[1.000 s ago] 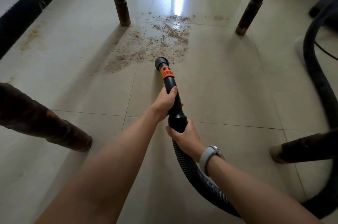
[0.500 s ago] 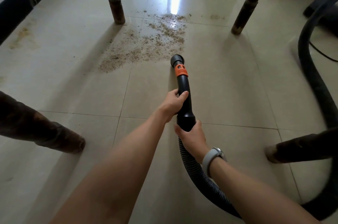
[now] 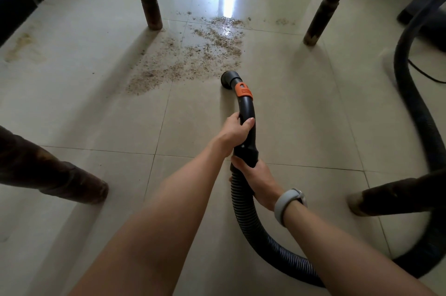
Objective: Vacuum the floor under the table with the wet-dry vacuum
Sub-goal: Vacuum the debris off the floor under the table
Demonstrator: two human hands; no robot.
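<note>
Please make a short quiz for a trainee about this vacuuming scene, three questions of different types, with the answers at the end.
1. True or false: the round black nozzle of the vacuum tube already sits in the middle of the brown scattered debris on the beige tiled floor.
2. Multiple choice: the right hand grips (A) the orange collar, (B) the joint where the rigid black tube meets the ribbed black hose, (C) a wooden table leg.
3. Fill in: the left hand grips the rigid tube ______ the orange collar.

Key: 1 false, it is at the near right edge of the debris; 2 B; 3 below, nearer the person.
</note>
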